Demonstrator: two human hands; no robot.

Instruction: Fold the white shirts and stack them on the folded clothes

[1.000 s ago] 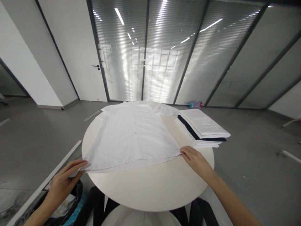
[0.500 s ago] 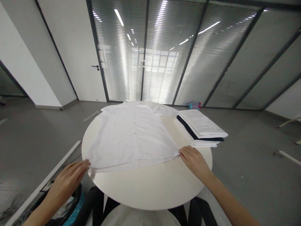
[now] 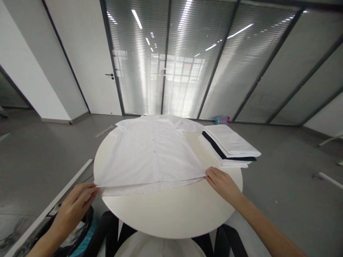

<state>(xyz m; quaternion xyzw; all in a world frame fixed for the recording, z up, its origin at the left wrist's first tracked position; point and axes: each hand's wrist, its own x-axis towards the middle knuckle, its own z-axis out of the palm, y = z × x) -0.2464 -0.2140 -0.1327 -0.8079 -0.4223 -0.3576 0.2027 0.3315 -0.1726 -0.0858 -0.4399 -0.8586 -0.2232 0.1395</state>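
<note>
A white button-up shirt [image 3: 152, 153] lies spread flat, front up, on a round white table [image 3: 171, 210], its collar at the far side. My left hand [image 3: 73, 208] pinches the shirt's near left hem corner just off the table's edge. My right hand [image 3: 222, 182] rests on the table with its fingers closed on the near right hem corner. The hem is stretched taut between the two hands.
A stack of folded white and dark garments [image 3: 230, 146] sits on the table's right side. A black bag [image 3: 72, 232] with crumpled contents stands on the floor at the lower left. A small bottle [image 3: 222, 119] lies on the floor by the glass wall.
My left hand has drawn the left hem corner slightly outward and down, closing on it and pulling the hem straight. The right hand has barely moved.
</note>
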